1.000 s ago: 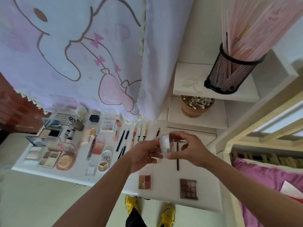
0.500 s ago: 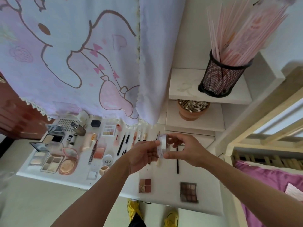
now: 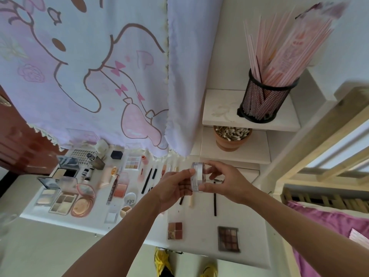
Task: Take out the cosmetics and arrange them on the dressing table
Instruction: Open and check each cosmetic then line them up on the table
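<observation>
jar [image 3: 196, 177]: showing clear glossy plastic | curtain [image 3: 95, 76]: reading as soft printed cloth | holder [image 3: 263, 102]: showing black metal mesh

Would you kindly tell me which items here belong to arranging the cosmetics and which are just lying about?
Job: clear jar gripped by left hand and right hand; brown palette; round compact; dressing table.
Lying about: mesh holder; cotton-swab pot; curtain.

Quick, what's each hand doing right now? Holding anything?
Left hand: holding the clear jar from one side.
Right hand: holding the same jar from the other side.
</observation>
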